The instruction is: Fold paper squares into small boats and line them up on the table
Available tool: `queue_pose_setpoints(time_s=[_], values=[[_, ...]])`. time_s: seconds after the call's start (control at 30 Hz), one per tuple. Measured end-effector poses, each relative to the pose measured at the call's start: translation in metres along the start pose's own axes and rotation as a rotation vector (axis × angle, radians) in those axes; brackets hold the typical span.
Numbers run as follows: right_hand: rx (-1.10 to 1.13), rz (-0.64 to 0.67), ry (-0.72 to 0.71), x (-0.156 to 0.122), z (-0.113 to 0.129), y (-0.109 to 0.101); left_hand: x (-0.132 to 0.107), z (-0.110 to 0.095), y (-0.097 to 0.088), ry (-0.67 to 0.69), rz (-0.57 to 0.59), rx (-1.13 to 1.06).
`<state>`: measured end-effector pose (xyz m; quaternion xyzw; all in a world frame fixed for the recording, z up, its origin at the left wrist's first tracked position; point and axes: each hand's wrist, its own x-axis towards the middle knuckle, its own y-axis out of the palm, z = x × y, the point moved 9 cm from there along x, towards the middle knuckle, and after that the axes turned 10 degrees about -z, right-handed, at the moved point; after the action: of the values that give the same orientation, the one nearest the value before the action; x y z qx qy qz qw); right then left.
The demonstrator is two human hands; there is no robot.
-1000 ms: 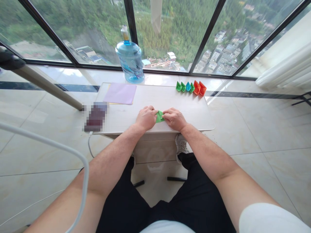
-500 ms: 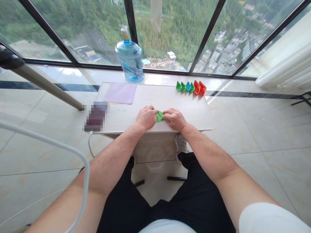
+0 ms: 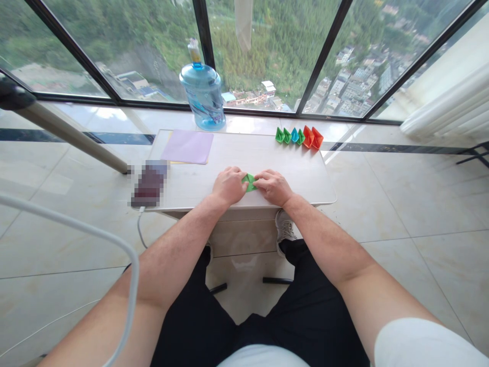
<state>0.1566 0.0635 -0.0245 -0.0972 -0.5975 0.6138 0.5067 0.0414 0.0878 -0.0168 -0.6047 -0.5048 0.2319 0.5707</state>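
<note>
A small folded piece of green paper point(image 3: 249, 181) lies on the light wooden table point(image 3: 191, 183) near its front edge. My left hand point(image 3: 228, 185) pinches its left side with curled fingers. My right hand point(image 3: 273, 186) pinches its right side the same way. Both hands rest on the tabletop and hide most of the paper. At the table's far right corner stands a row of several finished paper boats point(image 3: 299, 136), green, blue and red.
A stack of lilac paper sheets point(image 3: 188, 146) lies at the table's far left. A blurred dark object point(image 3: 150, 183) sits at the left front corner. A blue water jug point(image 3: 202, 94) stands on the sill behind. A white cable point(image 3: 99, 239) curves at left.
The green paper shows a slightly different shape between my fingers, with a small point now standing up. Both hands stay in the same place.
</note>
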Motion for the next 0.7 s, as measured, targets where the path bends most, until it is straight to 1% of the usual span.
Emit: queue_pose_setpoints(time_s=[0.27,0.5,0.7], values=[[0.007,-0.038,0.002,-0.0014,-0.0007,-0.0013,-0.0024,-0.0016,0.0013,0.026,-0.009,-0.02],[0.037,-0.034,0.014,-0.0015,-0.0034,0.0004,-0.0038,-0.0007,0.0025,0.032,-0.001,-0.021],[0.065,-0.071,-0.013,-0.0007,-0.0031,-0.0007,-0.0052,-0.001,0.0029,0.042,-0.008,-0.003]])
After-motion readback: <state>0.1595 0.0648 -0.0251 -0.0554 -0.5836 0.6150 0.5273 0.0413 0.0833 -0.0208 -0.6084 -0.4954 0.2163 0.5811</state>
